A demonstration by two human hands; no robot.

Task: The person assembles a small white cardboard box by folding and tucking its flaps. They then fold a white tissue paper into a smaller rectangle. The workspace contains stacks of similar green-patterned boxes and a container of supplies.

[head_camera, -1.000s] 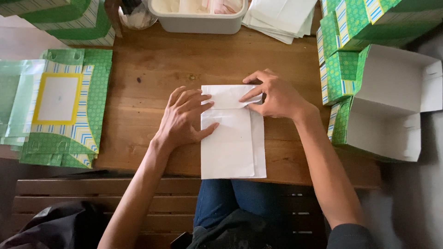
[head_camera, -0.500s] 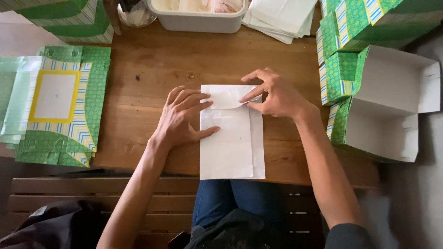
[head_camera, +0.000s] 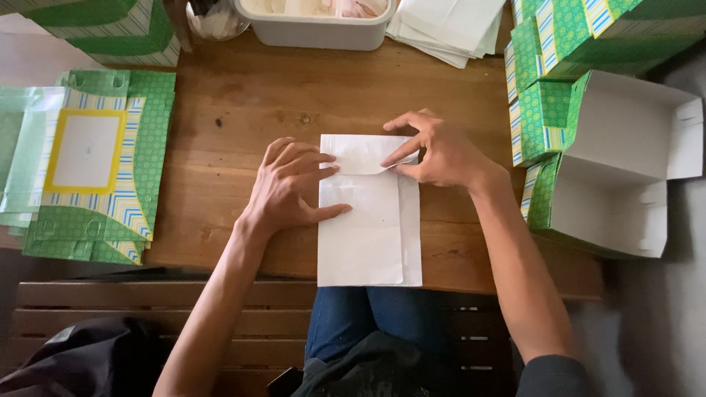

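Wooden tabletop (head_camera: 243,95) fills the head view, worn and brown, with a slatted bench (head_camera: 118,309) below its near edge and the person's blue trousers (head_camera: 360,312) showing under the table.

Dead centre lies the white paper bag (head_camera: 370,228), flat on the wood, its long side running toward the person and its near end reaching the table's front edge. Its top flap (head_camera: 360,153) is folded down over the body of the bag.

Left hand (head_camera: 290,187) is spread open, palm down, fingers fanned across the bag's left edge and pressing it flat; it grasps nothing. Right hand (head_camera: 441,153) sits at the bag's upper right corner, thumb and forefinger pinched on the edge of the folded flap, the other fingers curled loosely above it.

Off to the left, a stack of flattened green patterned cartons (head_camera: 95,184) lies on the table, the top one showing a yellow-bordered white window. More green cartons (head_camera: 103,26) sit at the top left corner.

Along the far edge stands a white plastic tub (head_camera: 316,29), with a pile of white paper sheets (head_camera: 448,26) just beside it on the right.

On the right, folded green boxes (head_camera: 559,66) are stacked, and an open box with a white inside (head_camera: 618,176) lies next to them, well apart from the bag.
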